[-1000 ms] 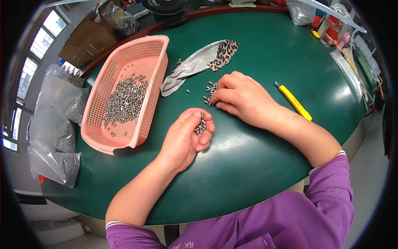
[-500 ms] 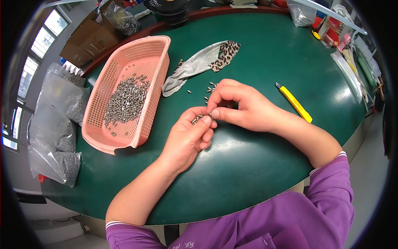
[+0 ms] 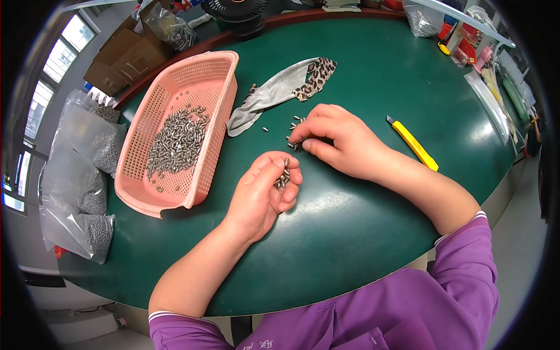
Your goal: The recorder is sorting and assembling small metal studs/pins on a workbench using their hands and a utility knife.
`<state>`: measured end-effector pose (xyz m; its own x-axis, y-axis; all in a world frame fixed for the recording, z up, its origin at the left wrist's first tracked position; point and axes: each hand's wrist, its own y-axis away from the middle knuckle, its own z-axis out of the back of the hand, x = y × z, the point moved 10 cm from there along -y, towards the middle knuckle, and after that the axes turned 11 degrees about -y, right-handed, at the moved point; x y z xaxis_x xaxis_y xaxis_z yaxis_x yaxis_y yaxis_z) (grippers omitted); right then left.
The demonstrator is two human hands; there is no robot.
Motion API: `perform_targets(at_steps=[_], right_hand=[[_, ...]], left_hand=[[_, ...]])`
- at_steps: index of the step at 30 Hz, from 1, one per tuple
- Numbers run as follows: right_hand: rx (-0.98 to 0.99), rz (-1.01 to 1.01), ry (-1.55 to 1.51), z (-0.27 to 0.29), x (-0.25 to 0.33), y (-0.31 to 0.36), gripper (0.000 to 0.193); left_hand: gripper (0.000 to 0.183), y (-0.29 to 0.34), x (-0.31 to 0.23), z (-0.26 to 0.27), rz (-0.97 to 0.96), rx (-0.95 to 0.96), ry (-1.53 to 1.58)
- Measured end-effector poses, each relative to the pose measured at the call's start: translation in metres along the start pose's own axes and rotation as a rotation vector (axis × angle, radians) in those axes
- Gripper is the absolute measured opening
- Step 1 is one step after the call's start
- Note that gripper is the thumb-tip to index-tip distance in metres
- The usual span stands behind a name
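Observation:
Several small silvery, bullet-shaped metal pieces (image 3: 282,178) lie in my left hand (image 3: 256,195), cupped by its curled fingers with the thumb over them. Just beyond it, to the right, my right hand (image 3: 344,140) reaches down to the table, thumb and forefinger slightly apart at a small group of loose metal pieces (image 3: 293,146). Part of that group is hidden behind the right fingers. More of the same pieces form a heap (image 3: 178,140) in the pink plastic basket (image 3: 213,157) on the left.
A grey cloth sleeve with leopard-print trim (image 3: 271,96) lies behind my hands on the green table (image 3: 373,233). A yellow utility knife (image 3: 414,146) rests at the right. Clear bags of metal pieces (image 3: 87,175) stand left of the basket. A black fan (image 3: 239,14) stands at the back.
My right hand has left my left hand and moved up to the loose pieces on the table. My left hand has turned slightly, showing more of the pieces in it.

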<state>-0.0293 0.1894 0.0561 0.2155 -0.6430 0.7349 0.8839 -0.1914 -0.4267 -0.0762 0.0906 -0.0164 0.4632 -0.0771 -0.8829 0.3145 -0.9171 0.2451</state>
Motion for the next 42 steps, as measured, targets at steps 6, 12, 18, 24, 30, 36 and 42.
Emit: perform_targets(at_steps=[6,12,18,24,30,36,42], right_hand=[[0.057,0.169,0.311,-0.010,0.010,0.005,0.017],[0.083,0.145,0.398,-0.011,0.009,0.005,0.012],[0.092,-0.114,-0.136,-0.010,0.007,0.001,0.007],[0.174,-0.350,-0.696,-0.033,-0.009,0.008,0.007],[0.131,-0.369,-0.623,-0.026,-0.016,0.005,0.009],[-0.008,-0.035,-0.041,-0.005,-0.004,0.001,0.020],[0.030,0.097,0.344,-0.013,0.004,0.005,0.032]], left_hand=[[0.023,0.001,-0.001,0.002,-0.002,0.012,0.059],[0.024,-0.001,0.000,0.002,-0.009,0.051,0.088],[0.016,-0.001,0.000,0.001,-0.014,0.009,0.076],[0.020,-0.001,0.002,0.001,-0.021,0.022,0.009],[0.012,-0.001,0.000,0.000,-0.033,0.052,0.065],[0.021,0.000,-0.002,0.001,-0.042,0.062,0.110],[0.024,0.000,-0.001,0.005,-0.047,0.045,0.151]])
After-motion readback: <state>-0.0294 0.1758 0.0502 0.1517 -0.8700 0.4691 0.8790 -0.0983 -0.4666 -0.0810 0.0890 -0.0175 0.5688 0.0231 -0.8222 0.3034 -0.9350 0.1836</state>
